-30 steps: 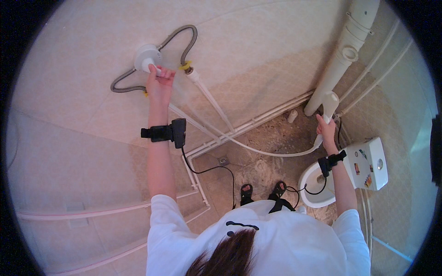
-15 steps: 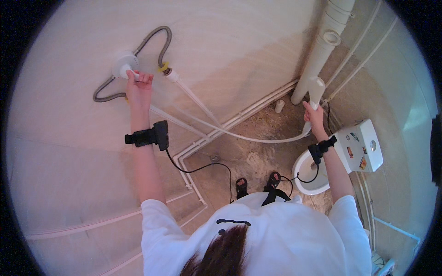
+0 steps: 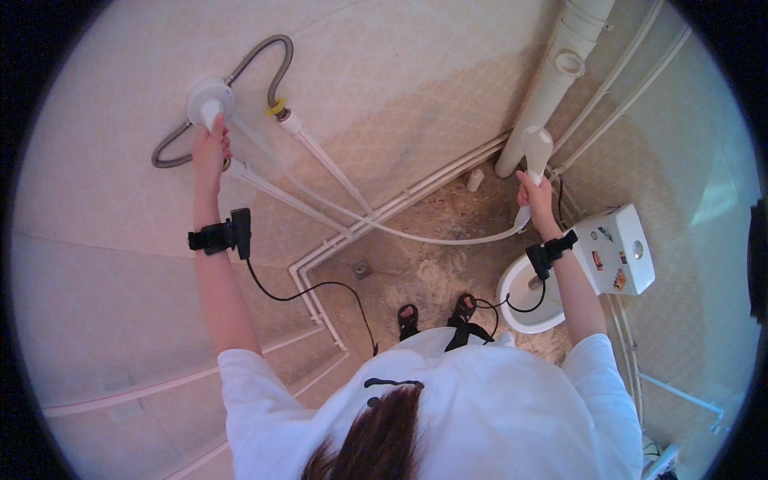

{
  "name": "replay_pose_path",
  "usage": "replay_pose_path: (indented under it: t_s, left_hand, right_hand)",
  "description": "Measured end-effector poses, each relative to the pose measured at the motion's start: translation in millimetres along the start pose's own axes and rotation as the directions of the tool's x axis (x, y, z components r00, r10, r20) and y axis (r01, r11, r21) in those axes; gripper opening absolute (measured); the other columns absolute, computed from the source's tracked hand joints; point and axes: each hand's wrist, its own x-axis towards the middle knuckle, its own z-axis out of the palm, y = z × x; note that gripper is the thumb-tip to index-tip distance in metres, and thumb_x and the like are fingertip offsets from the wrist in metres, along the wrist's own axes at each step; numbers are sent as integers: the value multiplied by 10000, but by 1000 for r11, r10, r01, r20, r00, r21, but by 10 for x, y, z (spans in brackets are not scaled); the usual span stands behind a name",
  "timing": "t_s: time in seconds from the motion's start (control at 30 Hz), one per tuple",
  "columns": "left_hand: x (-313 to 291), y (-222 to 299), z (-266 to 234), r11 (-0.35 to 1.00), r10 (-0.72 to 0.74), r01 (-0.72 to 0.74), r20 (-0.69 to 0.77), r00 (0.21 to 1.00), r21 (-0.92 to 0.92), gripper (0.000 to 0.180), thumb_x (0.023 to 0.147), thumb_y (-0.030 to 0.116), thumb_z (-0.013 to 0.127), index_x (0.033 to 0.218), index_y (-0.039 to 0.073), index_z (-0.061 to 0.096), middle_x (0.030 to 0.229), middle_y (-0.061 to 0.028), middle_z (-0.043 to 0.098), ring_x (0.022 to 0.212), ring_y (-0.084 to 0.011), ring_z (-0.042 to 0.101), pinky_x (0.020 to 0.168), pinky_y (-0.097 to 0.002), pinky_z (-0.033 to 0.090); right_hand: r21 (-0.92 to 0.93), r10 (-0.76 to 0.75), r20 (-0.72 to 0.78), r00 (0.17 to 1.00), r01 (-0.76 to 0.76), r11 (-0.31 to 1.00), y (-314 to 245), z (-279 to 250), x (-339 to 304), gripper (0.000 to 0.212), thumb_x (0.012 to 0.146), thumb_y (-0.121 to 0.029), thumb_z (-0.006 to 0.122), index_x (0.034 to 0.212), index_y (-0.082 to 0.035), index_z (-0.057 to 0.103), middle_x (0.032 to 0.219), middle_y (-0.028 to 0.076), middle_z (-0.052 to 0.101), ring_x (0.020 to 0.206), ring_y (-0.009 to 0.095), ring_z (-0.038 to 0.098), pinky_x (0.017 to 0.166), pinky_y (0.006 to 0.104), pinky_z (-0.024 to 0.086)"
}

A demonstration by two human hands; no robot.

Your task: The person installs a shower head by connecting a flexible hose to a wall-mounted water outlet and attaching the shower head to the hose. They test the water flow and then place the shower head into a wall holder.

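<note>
My left hand (image 3: 210, 152) is closed around the end of a white mixer lever (image 3: 210, 109). The lever belongs to a round white shower valve (image 3: 200, 94) on the wall. In my right hand (image 3: 537, 200) is a white handheld shower head (image 3: 537, 144), gripped by its handle with the head end up. A pale shower hose (image 3: 432, 239) runs in a slack curve from the handle's lower end back toward the valve. Two braided metal hoses (image 3: 282, 54) loop out from the valve's sides, one joining a white pipe at a yellow fitting (image 3: 276, 107).
Below my right forearm is a white toilet (image 3: 528, 322) with stickers on its tank (image 3: 636, 256). A thick drainpipe (image 3: 524, 128) rises behind the shower head. Thin white pipes (image 3: 432, 189) run along the wall's foot. Black cables (image 3: 304, 298) hang from both wristbands.
My left hand has moved left, swinging the lever from pointing down-right to nearly straight down, with fingers now wrapped on it. The shower head has tilted slightly in my right hand.
</note>
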Motion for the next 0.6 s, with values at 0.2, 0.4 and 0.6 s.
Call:
replay_pose_path:
  t_s: [0.2,0.4,0.6]
  left_hand:
    - [85,-36,-164,978,31,-34,16,999,205,364,822,401,514,675,70,473,531,29,412,445,-59,374,417,-209,297]
    - [93,-23,-137,902,176,-164,6,984,399,392,828,414,485,671,55,477,526,7,435,448,-81,396,418,-241,304]
    - [95,-42,-173,944,119,-120,21,993,307,408,826,430,483,670,53,479,514,7,428,447,-84,398,418,-243,306]
  right_hand:
    - [-21,38,61,997,-37,999,-68,-4,4,155,774,-146,591,744,-72,457,474,-20,378,352,74,337,334,226,273]
    - [-13,42,73,996,-41,999,-70,-54,51,139,769,-122,575,737,-62,454,475,-11,380,349,78,336,332,227,279]
    - [9,37,71,997,-38,999,-69,-38,50,131,774,-115,557,726,-63,447,472,-10,378,347,84,338,340,233,288]
